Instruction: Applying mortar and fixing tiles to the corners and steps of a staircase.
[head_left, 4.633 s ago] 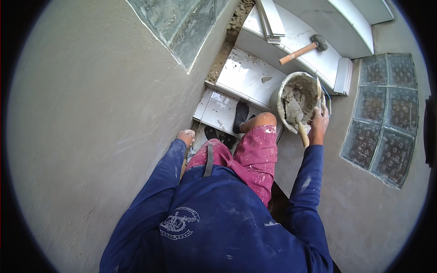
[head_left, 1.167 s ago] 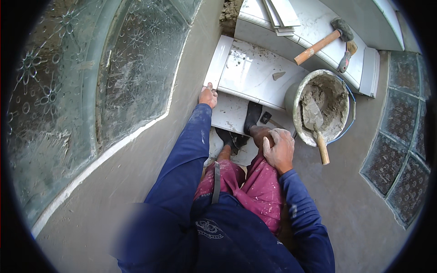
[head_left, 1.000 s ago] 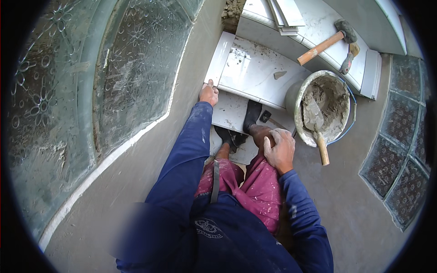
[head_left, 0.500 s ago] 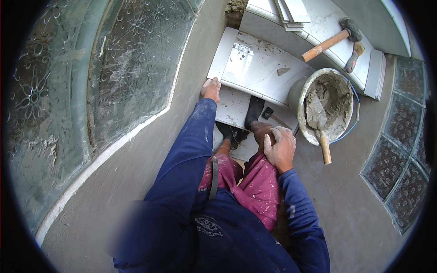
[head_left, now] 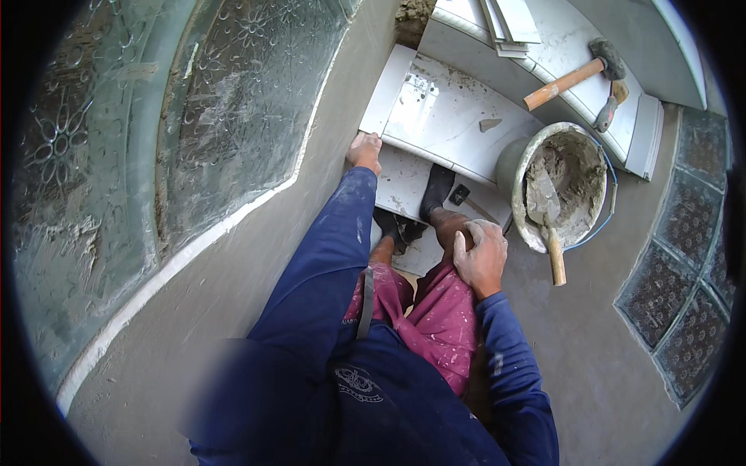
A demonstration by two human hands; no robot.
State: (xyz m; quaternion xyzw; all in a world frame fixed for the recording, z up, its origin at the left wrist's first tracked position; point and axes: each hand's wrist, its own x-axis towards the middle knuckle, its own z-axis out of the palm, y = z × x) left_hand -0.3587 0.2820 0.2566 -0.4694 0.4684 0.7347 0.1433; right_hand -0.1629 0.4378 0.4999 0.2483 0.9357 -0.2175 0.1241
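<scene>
My left hand reaches forward beside the grey wall, fingers curled at the front end of a narrow white tile. That strip fills the gap between the wall and a larger white marbled tile on the step. How far the fingers go under the tile is hidden. My right hand rests on my bent knee, thumb apart and fingers laid over it, holding no tool. To its right stands a bucket of grey mortar, with a wooden-handled trowel lying in it.
On the upper step lie a wooden-handled hammer, another hand tool and stacked white tile strips. A grey shard sits on the tiled step. Patterned glass panels line the left wall; glass blocks are at right.
The whole view has shifted slightly, moving the step and bucket a little right and down. Both hands keep their places, the left at the tile end and the right on the knee.
</scene>
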